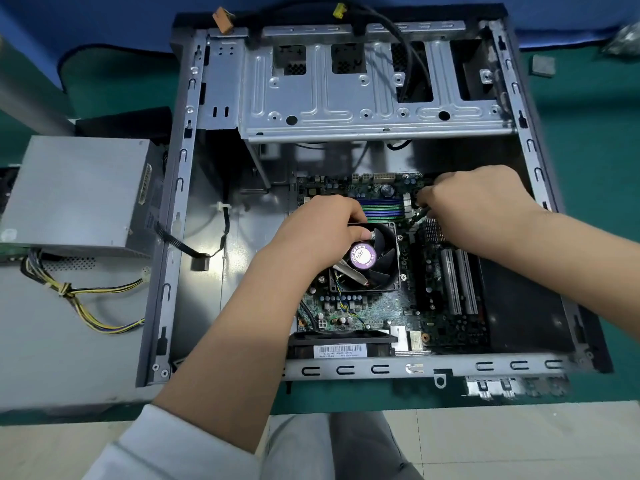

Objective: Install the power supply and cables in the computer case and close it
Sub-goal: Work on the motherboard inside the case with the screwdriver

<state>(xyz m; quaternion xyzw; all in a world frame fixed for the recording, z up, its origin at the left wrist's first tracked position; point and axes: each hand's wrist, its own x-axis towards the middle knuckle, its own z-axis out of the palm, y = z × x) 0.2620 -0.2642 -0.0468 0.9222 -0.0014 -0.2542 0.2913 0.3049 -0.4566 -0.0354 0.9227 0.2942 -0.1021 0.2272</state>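
Left hand fingers curled on fan edge; right hand pinches cable, case wall close.

The computer case is lying on its side on the green mat, its side panel off and the interior exposed. A silver drive cage is spanning the far end. The green motherboard is sitting in the near right portion, with a black CPU fan on it. The grey power supply is resting outside the case, just beside its left wall, not installed. Its yellow and black cables are trailing loosely over a grey panel nearby.
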